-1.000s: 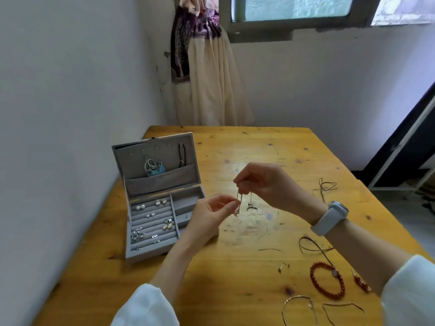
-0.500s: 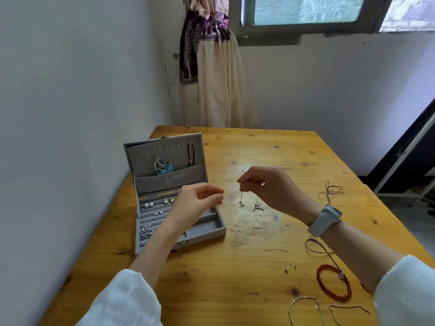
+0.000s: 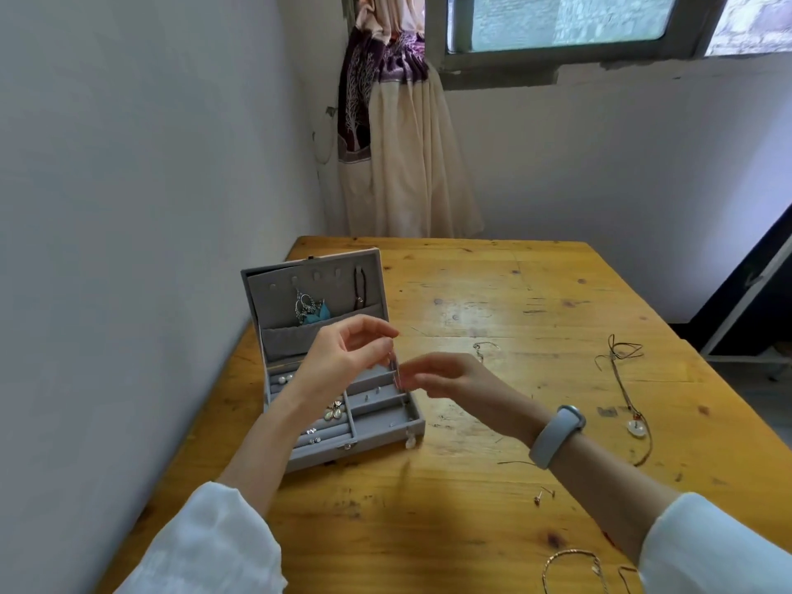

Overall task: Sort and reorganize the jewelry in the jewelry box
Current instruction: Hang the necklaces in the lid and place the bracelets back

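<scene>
Left hand (image 3: 343, 362) pinching a thin, barely visible earring (image 3: 397, 375) over the jewelry box (image 3: 377, 426) — right hand (image 3: 445, 379) blurred, fingers loose.

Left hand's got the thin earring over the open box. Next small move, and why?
Probably lower it into a side compartment. The left hand pinches the thin earring right above the jewelry box side compartments; the right hand, blurred, is beside it and seems not to hold it.

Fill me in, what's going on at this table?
A person is sorting jewelry into an open grey jewelry box on a wooden table. The left hand pinches a thin dangling earring above the box's compartments; the right hand reaches toward it. More pieces lie loose on the table.
</scene>
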`<action>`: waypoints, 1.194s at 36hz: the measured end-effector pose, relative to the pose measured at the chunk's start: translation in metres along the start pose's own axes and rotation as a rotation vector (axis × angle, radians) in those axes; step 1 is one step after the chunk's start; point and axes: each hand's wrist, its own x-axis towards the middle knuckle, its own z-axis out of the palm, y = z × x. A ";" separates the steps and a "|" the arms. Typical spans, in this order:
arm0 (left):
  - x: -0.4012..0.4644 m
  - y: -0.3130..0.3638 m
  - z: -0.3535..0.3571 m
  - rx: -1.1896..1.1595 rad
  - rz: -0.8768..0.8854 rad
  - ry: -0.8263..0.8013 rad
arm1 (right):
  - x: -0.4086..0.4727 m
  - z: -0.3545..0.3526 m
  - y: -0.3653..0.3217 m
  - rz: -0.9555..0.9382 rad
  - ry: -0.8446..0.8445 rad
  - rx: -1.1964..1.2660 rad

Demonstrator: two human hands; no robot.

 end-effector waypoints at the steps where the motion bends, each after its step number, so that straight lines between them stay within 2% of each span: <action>1: -0.001 0.001 -0.002 0.005 -0.005 -0.002 | 0.001 0.003 0.000 -0.006 -0.020 0.027; 7: -0.004 0.005 -0.011 0.010 -0.033 -0.015 | 0.007 0.015 0.000 -0.017 -0.105 0.095; 13: -0.003 0.002 -0.023 0.008 -0.098 -0.025 | 0.007 0.013 -0.002 -0.046 -0.099 0.062; 18: 0.000 -0.001 -0.038 0.162 -0.128 -0.034 | 0.006 0.001 -0.006 -0.023 -0.045 -0.063; 26: 0.005 0.001 -0.059 0.498 -0.133 -0.166 | 0.019 -0.015 -0.010 -0.028 0.094 -0.150; 29: 0.008 0.000 -0.067 0.491 -0.093 -0.073 | 0.026 -0.015 -0.011 -0.027 0.153 -0.198; 33: 0.021 -0.001 -0.076 0.503 -0.018 0.167 | 0.047 -0.010 -0.015 -0.048 0.230 -0.267; 40: 0.056 0.003 -0.094 0.495 0.064 0.469 | 0.112 0.002 -0.031 -0.073 0.319 -0.008; 43: 0.072 0.003 -0.105 0.475 0.067 0.536 | 0.142 0.009 -0.033 -0.062 0.326 0.058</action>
